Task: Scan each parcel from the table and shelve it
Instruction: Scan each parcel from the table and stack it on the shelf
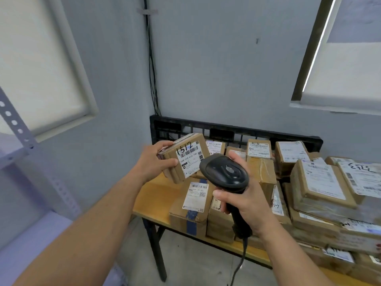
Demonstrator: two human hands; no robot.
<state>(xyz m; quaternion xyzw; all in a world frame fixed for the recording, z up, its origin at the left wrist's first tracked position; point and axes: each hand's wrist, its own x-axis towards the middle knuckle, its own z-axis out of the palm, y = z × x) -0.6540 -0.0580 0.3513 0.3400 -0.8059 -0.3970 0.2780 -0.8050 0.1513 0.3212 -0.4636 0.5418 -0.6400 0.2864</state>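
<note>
My left hand [153, 159] grips a small cardboard parcel [195, 145] by its left end and holds it above the table's left corner. Its white label with a barcode and the handwritten number 1512 faces me. My right hand [245, 200] is wrapped round the handle of a black corded barcode scanner [226, 172]. The scanner's head sits just right of and below the held parcel's label. Several more labelled cardboard parcels [317, 182] lie stacked on the wooden table [156, 195].
A black plastic crate wall [226, 130] stands behind the parcels against the grey wall. A grey metal shelf upright [18, 129] with holes rises at the far left. The scanner's cable [239, 267] hangs down in front of the table. Concrete floor lies below.
</note>
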